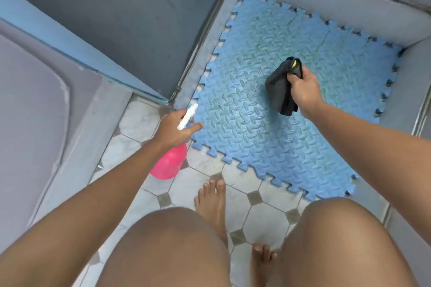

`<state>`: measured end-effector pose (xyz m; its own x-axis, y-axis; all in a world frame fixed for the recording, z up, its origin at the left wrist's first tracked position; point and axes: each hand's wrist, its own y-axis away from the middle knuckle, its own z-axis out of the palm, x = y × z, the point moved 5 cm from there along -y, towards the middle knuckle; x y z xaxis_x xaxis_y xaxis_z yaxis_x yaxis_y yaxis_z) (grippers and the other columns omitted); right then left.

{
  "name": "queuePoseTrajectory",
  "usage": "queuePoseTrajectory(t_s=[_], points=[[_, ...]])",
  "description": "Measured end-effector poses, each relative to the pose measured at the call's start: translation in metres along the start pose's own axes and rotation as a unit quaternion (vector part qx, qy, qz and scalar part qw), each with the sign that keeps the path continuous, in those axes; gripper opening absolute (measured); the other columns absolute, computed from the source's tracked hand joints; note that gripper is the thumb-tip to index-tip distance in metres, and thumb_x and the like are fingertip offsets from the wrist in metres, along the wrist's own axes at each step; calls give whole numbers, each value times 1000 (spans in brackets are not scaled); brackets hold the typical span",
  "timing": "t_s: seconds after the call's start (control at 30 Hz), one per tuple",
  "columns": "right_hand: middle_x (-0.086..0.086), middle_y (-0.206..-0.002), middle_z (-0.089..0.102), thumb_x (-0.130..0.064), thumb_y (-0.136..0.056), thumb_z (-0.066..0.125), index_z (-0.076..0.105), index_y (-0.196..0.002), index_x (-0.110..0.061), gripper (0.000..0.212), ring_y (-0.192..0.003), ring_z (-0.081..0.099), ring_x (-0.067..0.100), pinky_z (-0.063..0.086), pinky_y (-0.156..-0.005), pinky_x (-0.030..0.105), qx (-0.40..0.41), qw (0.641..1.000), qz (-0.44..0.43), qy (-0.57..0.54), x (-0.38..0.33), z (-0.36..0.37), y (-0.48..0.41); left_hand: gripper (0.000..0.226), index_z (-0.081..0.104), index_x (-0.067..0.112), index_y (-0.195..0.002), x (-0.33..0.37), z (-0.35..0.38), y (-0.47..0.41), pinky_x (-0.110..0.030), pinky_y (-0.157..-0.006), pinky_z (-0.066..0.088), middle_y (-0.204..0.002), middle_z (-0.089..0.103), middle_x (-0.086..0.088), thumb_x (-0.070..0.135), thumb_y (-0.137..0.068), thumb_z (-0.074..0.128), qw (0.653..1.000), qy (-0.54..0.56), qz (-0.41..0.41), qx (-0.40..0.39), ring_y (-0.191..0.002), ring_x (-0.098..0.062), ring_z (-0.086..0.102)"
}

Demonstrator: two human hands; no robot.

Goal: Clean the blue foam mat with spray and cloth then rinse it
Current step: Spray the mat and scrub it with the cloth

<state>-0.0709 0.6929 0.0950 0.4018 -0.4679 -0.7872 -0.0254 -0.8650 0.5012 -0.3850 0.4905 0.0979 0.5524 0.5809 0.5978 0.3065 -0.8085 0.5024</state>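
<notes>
On the tiled floor (261, 221) lies the blue interlocking foam mat (268, 142); your left hand (173, 129) grips a pink spray bottle (169, 163), your right hand (303, 88) a folded dark cloth (279, 86).

Viewpoint: looking down past bare knees and feet on a tiled floor (205, 184).
Mat: blue foam mat (275, 109) of interlocked pieces, flat in a grey-walled corner.
Left hand (173, 128): gripping a pink spray bottle (169, 163), white nozzle aimed at the mat's near edge.
Right hand (304, 87): clutching a bunched dark cloth (281, 87) above the mat's middle.
</notes>
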Motion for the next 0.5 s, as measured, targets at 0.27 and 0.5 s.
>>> queuePoseTrajectory(t_s=[0.27,0.5], points=[[6,-114,66,-22,-96,50,61,-122,-18,28,-105,59,26,49,-95,39,-19,991,-106,75,-15,30,-90,63,57,4,-57,-33,28,-43,-41,-58,47,-56,63,-16,60,-79,76,993,-110,-27,26,-57,-27,62],[7,-114,62,-19,-99,50,60,-123,-17,26,-104,56,26,46,-87,34,-62,977,-154,130,-26,47,-93,51,55,13,-68,-46,7,-19,-29,-58,38,-59,54,3,56,-89,71,993,-87,50,60,-58,-12,51]])
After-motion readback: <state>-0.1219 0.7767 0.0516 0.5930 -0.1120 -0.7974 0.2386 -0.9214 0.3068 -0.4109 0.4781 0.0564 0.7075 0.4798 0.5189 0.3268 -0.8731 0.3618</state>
